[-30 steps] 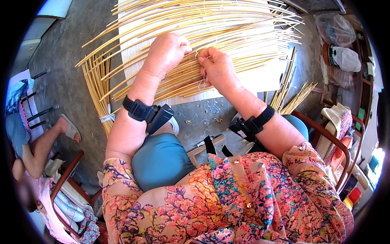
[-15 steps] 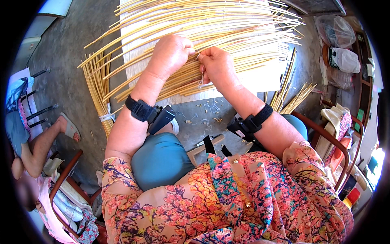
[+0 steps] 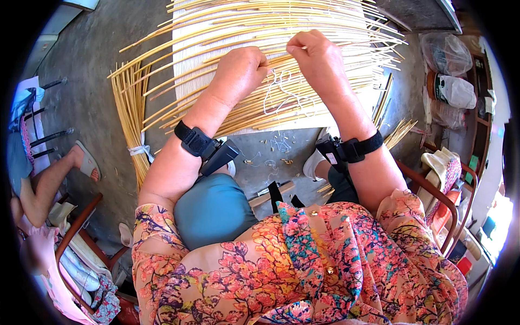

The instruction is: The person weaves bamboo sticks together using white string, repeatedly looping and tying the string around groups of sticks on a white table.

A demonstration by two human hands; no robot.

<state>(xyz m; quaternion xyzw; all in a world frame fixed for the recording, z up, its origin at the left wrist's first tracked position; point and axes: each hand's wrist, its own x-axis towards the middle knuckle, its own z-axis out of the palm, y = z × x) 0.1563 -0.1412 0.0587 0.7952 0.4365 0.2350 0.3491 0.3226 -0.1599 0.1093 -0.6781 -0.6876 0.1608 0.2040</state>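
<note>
Two bare hands at work over a spread of pale yellow bamboo strips (image 3: pixel 216 32) laid across a white woven mat (image 3: pixel 189 65) on the grey concrete floor (image 3: pixel 103 59). Left hand (image 3: pixel 238 73) curled into a loose fist, knuckles up, resting on the strips, fingertips tucked under and pinching something too fine to make out. Right hand (image 3: pixel 317 54) just beside it, slightly higher, fingers closed narrow on thin white thread (image 3: pixel 281 95), loops of it hanging down over the strips between the two hands. Black wrist straps on both forearms, each carrying a small black device: left strap (image 3: pixel 197 142), right strap (image 3: pixel 352 149). More strips fanned out to the left, tied into a bundle (image 3: pixel 130 119) with a white band near the lower end. Loose short strips (image 3: pixel 398 132) lying to the right, near the mat's edge. Small scraps and thread ends (image 3: pixel 276 151) scattered on the floor just below the mat. Floral orange and pink blouse (image 3: pixel 303 260) and a teal-clad knee (image 3: pixel 214 208) in the foreground. Another person's bare leg and sandalled foot (image 3: pixel 81 162) at the left edge, well apart from the work. Clear plastic bags (image 3: pixel 449 70) at the upper right.
</note>
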